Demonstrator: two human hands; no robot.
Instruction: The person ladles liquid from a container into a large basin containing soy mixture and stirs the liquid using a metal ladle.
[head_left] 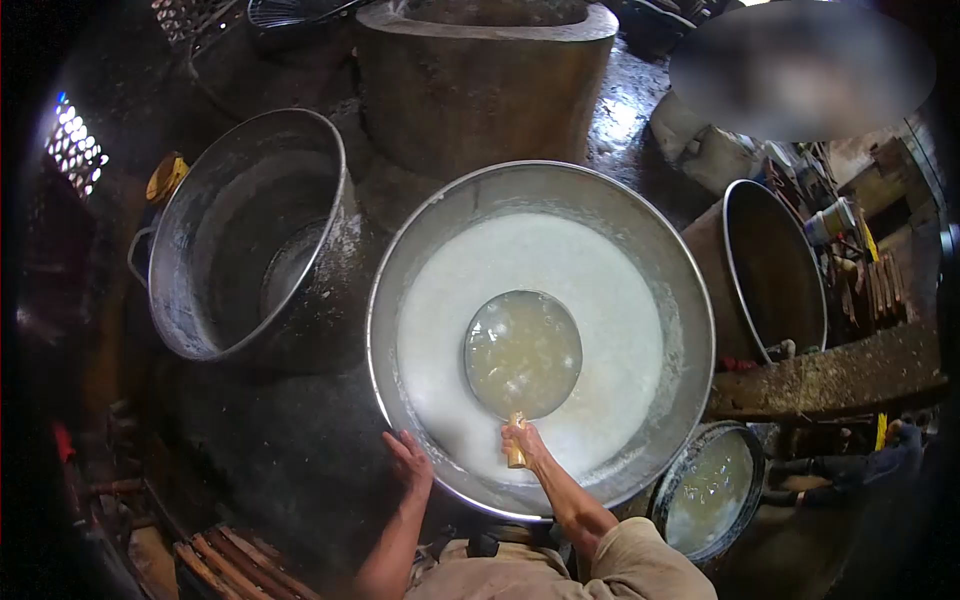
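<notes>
A large round metal vat [540, 180] in front of me holds a milky white mass [620, 300]. My right hand [522, 440] grips the short wooden handle [516, 458] of a round ladle [523, 354]. Cloudy yellowish liquid fills the ladle's wide bowl, which sits in the middle of the white mass. How deep the bowl goes is hidden. At the vat's near left rim is my left hand [408, 460], with its fingers apart and nothing in it; whether it touches the rim I cannot tell.
A deep metal pot [250, 230] leans at the left. Behind the vat rises a thick-walled round tub [480, 90]. Another tilted vessel [775, 270] stands at the right, above a basin of cloudy liquid [710, 490]. Firewood [245, 565] lies at lower left. A person [890, 460] is at far right.
</notes>
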